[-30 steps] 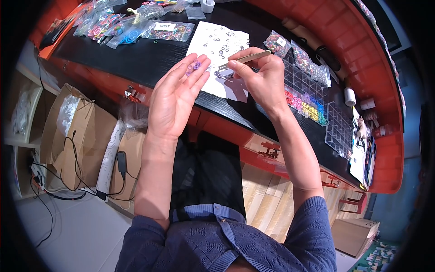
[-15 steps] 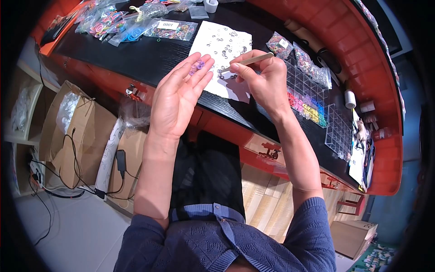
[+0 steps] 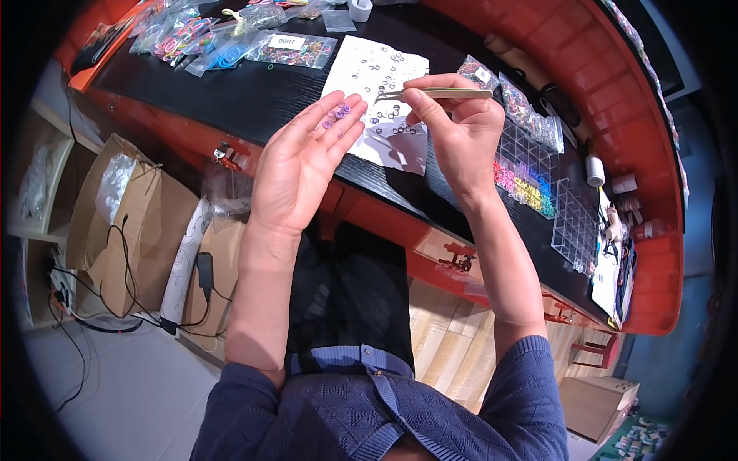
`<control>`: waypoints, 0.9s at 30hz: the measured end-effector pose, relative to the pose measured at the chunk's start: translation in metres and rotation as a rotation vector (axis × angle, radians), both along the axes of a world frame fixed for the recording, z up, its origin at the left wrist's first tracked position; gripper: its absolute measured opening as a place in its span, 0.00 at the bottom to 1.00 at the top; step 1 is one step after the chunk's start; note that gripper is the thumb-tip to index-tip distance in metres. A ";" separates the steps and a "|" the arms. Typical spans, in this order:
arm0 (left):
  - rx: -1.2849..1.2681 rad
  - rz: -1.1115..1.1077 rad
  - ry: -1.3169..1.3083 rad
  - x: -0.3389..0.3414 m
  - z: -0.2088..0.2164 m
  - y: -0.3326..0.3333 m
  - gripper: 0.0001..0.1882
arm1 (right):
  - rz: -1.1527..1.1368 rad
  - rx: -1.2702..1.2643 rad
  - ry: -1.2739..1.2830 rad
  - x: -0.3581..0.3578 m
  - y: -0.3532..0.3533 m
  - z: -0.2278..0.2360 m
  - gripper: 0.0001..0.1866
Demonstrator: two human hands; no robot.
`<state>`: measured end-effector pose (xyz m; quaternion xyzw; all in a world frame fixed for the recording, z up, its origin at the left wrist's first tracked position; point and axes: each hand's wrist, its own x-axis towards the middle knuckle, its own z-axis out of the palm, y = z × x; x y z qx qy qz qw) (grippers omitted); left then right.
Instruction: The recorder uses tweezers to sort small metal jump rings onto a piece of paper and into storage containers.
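Observation:
My left hand is palm up with its fingers stretched out flat. Several small purple rings rest on those fingers. In my right hand I grip metal tweezers, their tips pointing left over a white sheet of paper. Scattered across the sheet are many small rings that look dark or purple. Whether the tweezer tips hold a ring is too small to tell. The sheet lies on a black table, just beyond both hands.
Right of my right hand stands a clear divided box with pink, yellow and blue small pieces in its near compartments. Bags of colourful bands lie at the far left. A white roll stands near the right edge.
My right hand, with the tweezers, has moved a little right and the tweezers now lie nearly level. Their tips have shifted away from the near rings. My left hand stays almost still.

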<state>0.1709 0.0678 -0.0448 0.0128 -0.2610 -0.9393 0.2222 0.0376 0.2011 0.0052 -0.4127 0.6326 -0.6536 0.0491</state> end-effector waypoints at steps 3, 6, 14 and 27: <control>-0.003 0.038 0.003 -0.001 -0.001 0.002 0.29 | -0.101 0.174 0.098 -0.001 0.000 -0.006 0.05; -0.009 0.055 0.005 -0.001 -0.001 0.003 0.29 | -0.142 0.245 0.099 0.000 -0.002 -0.008 0.05; 0.078 0.073 0.018 -0.001 -0.001 0.003 0.24 | -0.111 0.302 0.114 -0.003 -0.002 -0.010 0.06; 0.005 0.044 0.021 0.000 0.001 0.004 0.28 | -0.001 0.106 -0.287 -0.019 0.003 -0.010 0.05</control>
